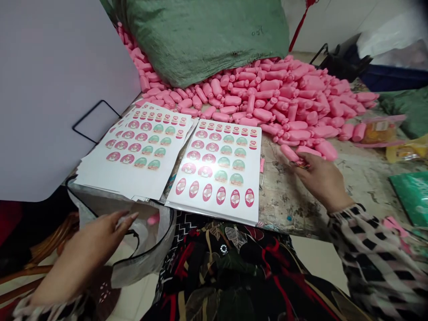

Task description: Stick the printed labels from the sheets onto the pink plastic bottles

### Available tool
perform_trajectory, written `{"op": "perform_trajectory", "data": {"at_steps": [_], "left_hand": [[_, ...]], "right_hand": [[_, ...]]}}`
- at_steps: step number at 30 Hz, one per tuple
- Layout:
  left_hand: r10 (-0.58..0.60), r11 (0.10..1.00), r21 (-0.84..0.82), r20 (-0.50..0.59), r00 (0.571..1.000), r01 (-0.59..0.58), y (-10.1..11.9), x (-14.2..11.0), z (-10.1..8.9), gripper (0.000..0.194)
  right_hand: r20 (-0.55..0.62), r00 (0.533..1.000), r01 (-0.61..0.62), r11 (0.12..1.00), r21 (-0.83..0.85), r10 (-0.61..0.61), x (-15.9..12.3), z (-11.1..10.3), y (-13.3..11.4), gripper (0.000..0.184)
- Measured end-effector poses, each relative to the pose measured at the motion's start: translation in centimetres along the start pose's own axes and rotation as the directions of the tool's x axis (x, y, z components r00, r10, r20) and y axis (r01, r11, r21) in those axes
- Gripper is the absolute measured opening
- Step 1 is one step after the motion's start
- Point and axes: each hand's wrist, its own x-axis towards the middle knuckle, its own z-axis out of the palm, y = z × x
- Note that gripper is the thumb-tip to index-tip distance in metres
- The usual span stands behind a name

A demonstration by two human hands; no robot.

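Observation:
My right hand [319, 176] is at the front edge of a heap of small pink bottles [267, 96], its fingers closed at the end of one pink bottle [289, 153]. Two more bottles lie just beyond its knuckles. Part of the grip is hidden by the hand itself. Low on the left, my left hand [100, 234] holds nothing, fingers stretched over an open white bag [147, 258] with dark trim. Inside that bag a single pink bottle [154, 219] shows. Sticker sheets [214, 214] with pink and green labels lie stacked between my hands.
A second, looser stack of sticker sheets [103, 174] lies to the left, beside a large pale panel [63, 89]. Behind the heap leans a green woven sack [207, 35]. On the right are a green packet [411, 196] and a clear yellow-tinted bag [406, 150].

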Motion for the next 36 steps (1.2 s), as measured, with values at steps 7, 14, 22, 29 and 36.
{"op": "perform_trajectory", "data": {"at_steps": [7,14,22,29,36], "left_hand": [[0.471,0.807,-0.479,0.168,0.866,-0.346,14.6,-0.9,1.2,0.073],[0.632,0.706,-0.617,0.328,0.702,-0.348,18.4,0.5,6.1,0.011],[0.652,0.757,-0.200,0.165,0.740,-0.622,19.9,2.0,8.2,0.026],[0.626,0.772,-0.038,0.224,0.747,-0.635,19.7,2.1,9.1,0.043],[0.643,0.761,-0.076,0.222,0.733,-0.644,19.7,2.2,9.1,0.042]], "right_hand": [[0.482,0.749,-0.103,0.640,0.762,-0.454,-7.1,-1.2,-9.5,0.018],[0.367,0.896,-0.078,0.724,0.686,-0.251,-7.6,0.8,-7.1,0.035],[0.111,0.974,0.175,0.967,0.185,-0.197,-8.1,3.3,-5.0,0.021],[0.117,0.946,0.310,0.949,-0.060,-0.302,-7.8,2.7,-5.9,0.022],[0.186,0.925,0.335,0.942,0.020,-0.333,-7.6,2.2,-5.4,0.021]]}}
